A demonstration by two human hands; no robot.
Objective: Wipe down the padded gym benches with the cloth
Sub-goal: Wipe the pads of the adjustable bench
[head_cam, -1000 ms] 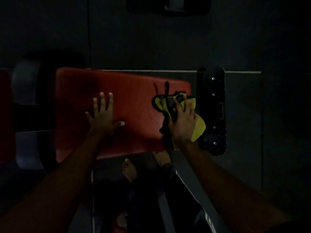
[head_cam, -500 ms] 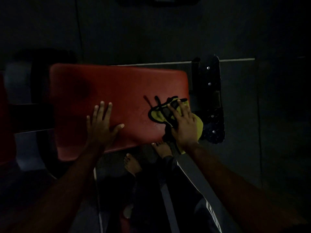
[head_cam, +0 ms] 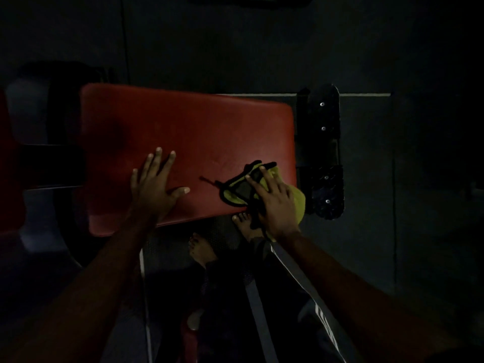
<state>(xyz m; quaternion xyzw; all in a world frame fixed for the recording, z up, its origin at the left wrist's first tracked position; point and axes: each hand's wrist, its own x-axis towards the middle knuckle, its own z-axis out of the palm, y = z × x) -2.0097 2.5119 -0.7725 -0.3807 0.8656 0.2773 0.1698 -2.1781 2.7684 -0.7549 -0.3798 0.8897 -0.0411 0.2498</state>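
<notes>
A red padded bench pad lies across the dim view. My left hand rests flat on its near half with the fingers spread. My right hand presses a yellow-green cloth with black edging onto the pad's near right corner, fingers laid straight over it. Part of the cloth hangs past the pad's right edge, and a black cord from it trails to the left on the pad.
A black studded metal foot plate stands just right of the pad. My bare feet are on the dark floor below the pad's near edge. Another red pad and a grey frame sit at the far left.
My right hand has slid the cloth towards me, from the pad's middle right down to its near right corner. My left hand has stayed flat on the pad.
</notes>
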